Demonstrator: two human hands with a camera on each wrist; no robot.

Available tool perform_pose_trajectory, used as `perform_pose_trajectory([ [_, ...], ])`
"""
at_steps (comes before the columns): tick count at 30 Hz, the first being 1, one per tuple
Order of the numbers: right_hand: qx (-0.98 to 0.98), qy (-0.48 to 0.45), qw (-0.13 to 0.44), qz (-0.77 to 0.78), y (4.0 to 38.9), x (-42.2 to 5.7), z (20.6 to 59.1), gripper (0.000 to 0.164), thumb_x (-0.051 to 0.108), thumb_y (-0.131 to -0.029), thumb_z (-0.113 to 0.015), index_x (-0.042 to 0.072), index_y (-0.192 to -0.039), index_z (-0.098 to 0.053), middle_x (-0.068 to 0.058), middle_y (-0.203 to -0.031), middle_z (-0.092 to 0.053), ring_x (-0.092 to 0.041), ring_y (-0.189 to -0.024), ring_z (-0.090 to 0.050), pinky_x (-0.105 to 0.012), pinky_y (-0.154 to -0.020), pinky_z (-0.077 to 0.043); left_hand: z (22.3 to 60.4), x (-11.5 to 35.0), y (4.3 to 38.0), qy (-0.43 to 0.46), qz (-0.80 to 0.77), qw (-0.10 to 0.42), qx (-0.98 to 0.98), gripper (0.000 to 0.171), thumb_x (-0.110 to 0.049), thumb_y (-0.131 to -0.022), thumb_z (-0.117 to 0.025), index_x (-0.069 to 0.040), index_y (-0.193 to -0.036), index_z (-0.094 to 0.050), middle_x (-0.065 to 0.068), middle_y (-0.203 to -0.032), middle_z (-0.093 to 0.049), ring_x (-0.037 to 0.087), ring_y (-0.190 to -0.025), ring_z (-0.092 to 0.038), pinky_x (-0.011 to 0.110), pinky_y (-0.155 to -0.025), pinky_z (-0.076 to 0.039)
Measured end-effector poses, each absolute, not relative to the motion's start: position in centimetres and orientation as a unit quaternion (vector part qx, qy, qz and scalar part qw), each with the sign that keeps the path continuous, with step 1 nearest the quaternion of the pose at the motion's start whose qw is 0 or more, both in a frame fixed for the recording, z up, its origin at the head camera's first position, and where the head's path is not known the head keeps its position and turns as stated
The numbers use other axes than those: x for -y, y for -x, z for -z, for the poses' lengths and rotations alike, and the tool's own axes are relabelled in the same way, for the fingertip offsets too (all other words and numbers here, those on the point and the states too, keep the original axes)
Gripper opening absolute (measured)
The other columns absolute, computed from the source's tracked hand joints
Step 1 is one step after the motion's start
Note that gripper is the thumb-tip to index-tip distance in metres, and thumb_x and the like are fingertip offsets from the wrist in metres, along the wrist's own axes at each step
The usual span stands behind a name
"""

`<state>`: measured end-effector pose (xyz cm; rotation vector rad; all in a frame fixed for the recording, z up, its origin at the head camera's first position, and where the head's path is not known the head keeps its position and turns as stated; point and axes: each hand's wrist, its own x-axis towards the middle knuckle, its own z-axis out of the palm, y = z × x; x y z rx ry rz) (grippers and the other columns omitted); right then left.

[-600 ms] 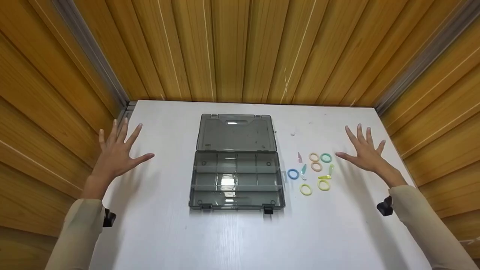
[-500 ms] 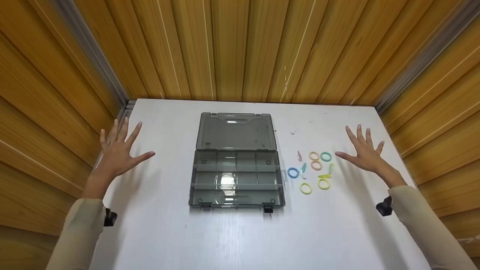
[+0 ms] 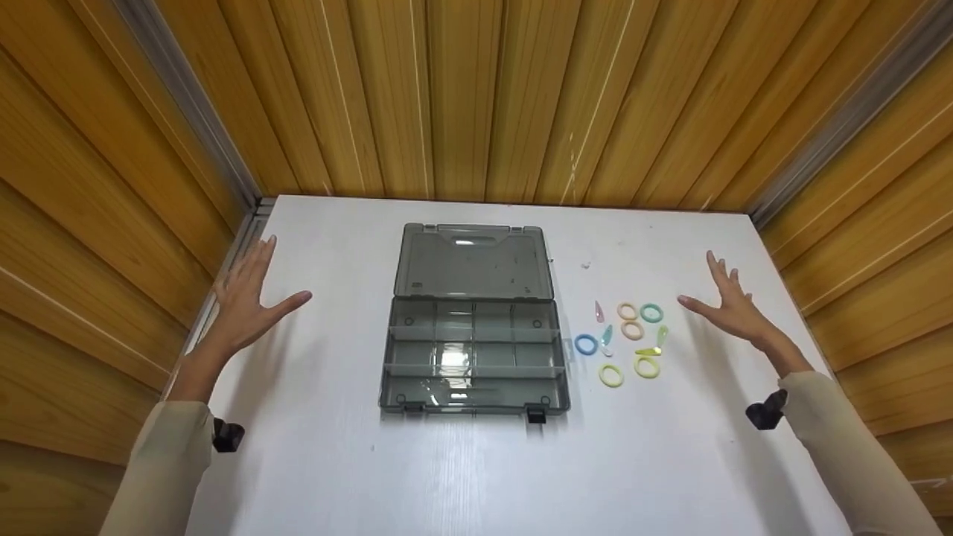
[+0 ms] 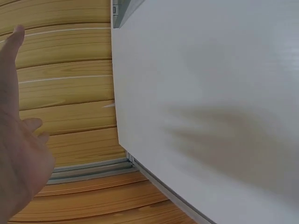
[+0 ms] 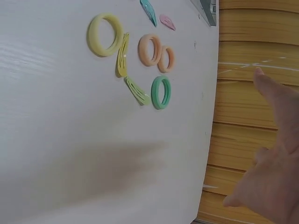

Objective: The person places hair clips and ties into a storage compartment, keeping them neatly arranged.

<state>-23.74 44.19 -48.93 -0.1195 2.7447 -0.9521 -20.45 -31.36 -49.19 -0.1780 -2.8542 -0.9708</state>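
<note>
My left hand (image 3: 244, 305) is held in the air over the table's left side, thumb stretched out, with nothing in it. On the other side my right hand (image 3: 731, 309) hovers bare too, its thumb pointing toward the hair ties. Between them a grey see-through organizer box (image 3: 476, 387) lies with its lid (image 3: 473, 264) folded back, showing divided compartments. To its right lie a blue hair tie (image 3: 586, 345), a green hair tie (image 5: 161, 92), peach hair ties (image 5: 149, 50) and yellow hair ties (image 5: 105, 35). Among them are snap hair clips: pink (image 5: 167, 21), teal (image 5: 148, 11), yellow (image 5: 122, 56) and light green (image 5: 136, 90).
The white table (image 3: 320, 461) meets wood-patterned panel walls (image 3: 461, 97) at the back and both sides. A small scrap (image 3: 586, 265) lies right of the lid. One dark latch (image 3: 536, 415) sticks out at the box's front edge.
Both hands have turned inward and their spread fingers have drawn closer together. The view has shifted slightly; the box, hair ties and clips stay where they were on the table.
</note>
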Motion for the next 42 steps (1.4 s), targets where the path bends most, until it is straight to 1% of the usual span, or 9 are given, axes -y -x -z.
perform_pose_trajectory([
  [5,-0.918,0.012,0.144,0.369,23.9,-44.9,48.8,0.102,0.047,-0.102,-0.057,0.026,-0.16,0.024,-0.017,-0.165,0.029,-0.05,-0.149,0.028,-0.083,-0.112,0.008,48.8,30.7,20.3,0.043,0.395,0.041,0.917,0.102,-0.049,-0.091,-0.07,-0.032,-0.166,-0.002,0.015,-0.172,-0.015,0.05,-0.155,-0.009,0.077,-0.117,0.006],
  [11,-0.904,0.003,0.132,0.406,24.1,-45.5,49.3,0.1,0.038,-0.104,-0.058,0.019,-0.161,0.022,-0.021,-0.167,0.022,-0.051,-0.153,0.014,-0.079,-0.117,-0.003,48.5,29.8,20.2,0.038,0.461,0.027,0.886,0.098,-0.044,-0.094,-0.071,-0.041,-0.164,-0.002,0.014,-0.168,-0.027,0.044,-0.155,-0.017,0.08,-0.116,-0.01],
  [19,-0.894,-0.01,0.125,0.43,23.7,-45.8,50.2,0.093,0.042,-0.105,-0.055,0.013,-0.164,0.012,-0.032,-0.167,0.007,-0.055,-0.153,-0.002,-0.075,-0.119,-0.016,49.2,28.9,20.3,0.055,0.499,0.031,0.864,0.09,-0.031,-0.098,-0.069,-0.028,-0.166,-0.009,0.018,-0.161,-0.04,0.039,-0.148,-0.035,0.061,-0.121,-0.025],
  [28,-0.894,-0.004,0.138,0.426,22.8,-45.3,51.7,0.089,0.037,-0.103,-0.06,0.006,-0.165,-0.004,-0.034,-0.166,-0.007,-0.058,-0.15,-0.015,-0.075,-0.116,-0.024,52.2,28.1,20.2,0.06,0.512,0.028,0.857,0.08,-0.025,-0.099,-0.069,-0.017,-0.164,-0.023,0.021,-0.151,-0.049,0.041,-0.139,-0.046,0.058,-0.115,-0.035],
  [35,-0.895,-0.012,0.135,0.424,22.2,-45.0,52.9,0.081,0.039,-0.105,-0.058,-0.001,-0.161,-0.016,-0.036,-0.162,-0.022,-0.056,-0.148,-0.026,-0.07,-0.118,-0.029,54.1,27.1,19.9,0.064,0.528,0.003,0.847,0.077,-0.024,-0.099,-0.07,-0.015,-0.162,-0.027,0.023,-0.149,-0.051,0.042,-0.134,-0.051,0.06,-0.112,-0.04],
  [37,-0.896,-0.015,0.133,0.423,22.1,-44.9,53.1,0.08,0.04,-0.105,-0.057,-0.002,-0.161,-0.019,-0.035,-0.161,-0.026,-0.055,-0.147,-0.028,-0.066,-0.118,-0.032,54.4,26.9,19.8,0.066,0.533,-0.006,0.844,0.077,-0.024,-0.098,-0.07,-0.015,-0.162,-0.028,0.023,-0.148,-0.052,0.042,-0.133,-0.052,0.06,-0.112,-0.041],
  [38,-0.898,-0.015,0.132,0.419,22.1,-44.8,53.2,0.079,0.041,-0.105,-0.056,-0.003,-0.16,-0.02,-0.035,-0.16,-0.028,-0.054,-0.147,-0.031,-0.058,-0.118,-0.037,54.6,26.7,19.8,0.069,0.533,-0.011,0.844,0.077,-0.025,-0.098,-0.07,-0.015,-0.162,-0.029,0.024,-0.148,-0.052,0.042,-0.133,-0.053,0.06,-0.112,-0.042],
  [40,-0.899,-0.015,0.129,0.419,22.1,-44.7,53.4,0.076,0.041,-0.106,-0.055,-0.003,-0.159,-0.024,-0.034,-0.158,-0.032,-0.05,-0.144,-0.037,-0.037,-0.113,-0.046,54.9,26.4,19.7,0.073,0.534,-0.019,0.842,0.076,-0.024,-0.098,-0.07,-0.015,-0.161,-0.03,0.024,-0.147,-0.053,0.042,-0.132,-0.054,0.059,-0.111,-0.043],
  [42,-0.898,-0.013,0.126,0.421,22.0,-44.6,53.6,0.074,0.041,-0.106,-0.055,-0.004,-0.158,-0.027,-0.034,-0.157,-0.035,-0.032,-0.137,-0.052,-0.017,-0.101,-0.047,55.1,26.1,19.7,0.074,0.535,-0.026,0.841,0.075,-0.024,-0.098,-0.07,-0.014,-0.161,-0.031,0.024,-0.146,-0.054,0.041,-0.131,-0.056,0.056,-0.109,-0.045],
])
